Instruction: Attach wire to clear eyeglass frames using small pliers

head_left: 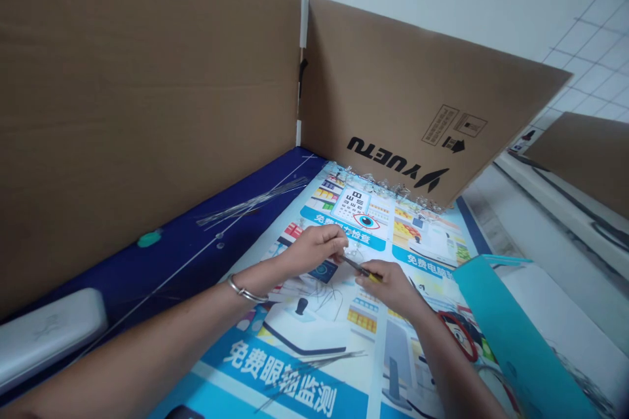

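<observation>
Your white case [52, 334] lies at lower left, off to the side, where it seems to leave your arms free. At bottom centre, loose thin wires [319, 363] lie across the printed sheet [295, 396], likely left within easy reach. In the centre, your left hand [317, 249] has its fingertips pinched narrow, apparently steadying a small wire piece [354, 251] where the pliers' tip meets them; its exact grip is hidden. Your right hand [393, 285] closes round the yellow-and-black pliers [366, 270], aimed inward, probably for fine control. A turquoise box [525, 340] stands at lower right, with wiry bits inside. Left of centre, a wire bundle [255, 201] lies lengthwise, perhaps to keep strands together. Farther off, clear wiry pieces [393, 188] line the foot of the YUETU cardboard panel [417, 91], which may serve as a backstop.
</observation>
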`<action>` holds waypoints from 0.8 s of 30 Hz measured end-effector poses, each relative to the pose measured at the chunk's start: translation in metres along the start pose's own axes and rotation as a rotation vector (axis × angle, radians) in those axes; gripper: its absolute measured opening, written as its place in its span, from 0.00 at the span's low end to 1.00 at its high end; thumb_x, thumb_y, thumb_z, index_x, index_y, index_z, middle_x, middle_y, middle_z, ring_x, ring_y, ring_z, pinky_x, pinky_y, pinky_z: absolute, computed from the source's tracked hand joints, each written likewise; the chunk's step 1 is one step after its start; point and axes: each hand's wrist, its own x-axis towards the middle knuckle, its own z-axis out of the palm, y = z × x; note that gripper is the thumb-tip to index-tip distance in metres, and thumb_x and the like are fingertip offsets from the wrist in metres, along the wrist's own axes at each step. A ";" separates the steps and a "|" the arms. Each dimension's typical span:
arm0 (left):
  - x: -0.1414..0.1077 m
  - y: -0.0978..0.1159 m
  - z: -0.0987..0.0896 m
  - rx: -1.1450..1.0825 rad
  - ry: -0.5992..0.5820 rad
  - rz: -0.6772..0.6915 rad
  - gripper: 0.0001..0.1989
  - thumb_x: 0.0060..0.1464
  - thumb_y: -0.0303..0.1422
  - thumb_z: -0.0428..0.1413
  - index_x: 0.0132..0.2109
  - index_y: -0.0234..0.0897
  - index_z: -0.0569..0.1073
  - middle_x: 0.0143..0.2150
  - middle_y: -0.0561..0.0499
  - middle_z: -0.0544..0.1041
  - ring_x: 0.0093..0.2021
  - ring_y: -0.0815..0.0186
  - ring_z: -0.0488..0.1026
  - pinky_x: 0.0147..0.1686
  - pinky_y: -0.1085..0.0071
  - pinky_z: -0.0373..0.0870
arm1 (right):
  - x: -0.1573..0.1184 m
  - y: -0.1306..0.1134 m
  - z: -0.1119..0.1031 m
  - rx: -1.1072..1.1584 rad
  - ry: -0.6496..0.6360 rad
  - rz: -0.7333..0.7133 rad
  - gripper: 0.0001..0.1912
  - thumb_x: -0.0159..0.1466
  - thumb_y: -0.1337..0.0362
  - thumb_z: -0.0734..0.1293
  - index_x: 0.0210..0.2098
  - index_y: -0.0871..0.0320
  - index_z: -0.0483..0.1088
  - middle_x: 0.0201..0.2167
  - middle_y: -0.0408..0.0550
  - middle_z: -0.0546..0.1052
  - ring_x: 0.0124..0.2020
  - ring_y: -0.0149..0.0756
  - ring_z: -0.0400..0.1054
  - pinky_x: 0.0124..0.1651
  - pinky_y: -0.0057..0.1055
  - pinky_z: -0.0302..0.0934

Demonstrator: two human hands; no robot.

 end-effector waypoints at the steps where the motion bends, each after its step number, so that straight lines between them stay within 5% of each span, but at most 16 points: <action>1: 0.002 -0.001 -0.002 -0.017 -0.026 -0.013 0.12 0.53 0.39 0.48 0.30 0.35 0.68 0.27 0.51 0.72 0.27 0.70 0.70 0.30 0.74 0.66 | 0.001 0.002 0.002 -0.032 0.041 -0.012 0.09 0.58 0.60 0.61 0.32 0.56 0.71 0.27 0.42 0.72 0.28 0.31 0.63 0.30 0.25 0.54; 9: 0.009 -0.003 -0.018 0.276 0.012 0.081 0.12 0.52 0.36 0.49 0.30 0.35 0.73 0.28 0.51 0.73 0.30 0.68 0.68 0.30 0.76 0.62 | 0.003 0.010 0.013 -0.202 0.181 -0.052 0.09 0.59 0.60 0.61 0.31 0.56 0.70 0.27 0.44 0.71 0.29 0.32 0.64 0.33 0.27 0.56; 24: 0.012 -0.018 -0.020 0.369 0.104 0.013 0.11 0.52 0.35 0.48 0.28 0.34 0.70 0.22 0.55 0.70 0.23 0.72 0.65 0.24 0.78 0.59 | 0.004 0.027 0.037 -0.497 0.455 -0.191 0.12 0.58 0.66 0.60 0.42 0.57 0.67 0.36 0.50 0.70 0.41 0.39 0.63 0.45 0.35 0.57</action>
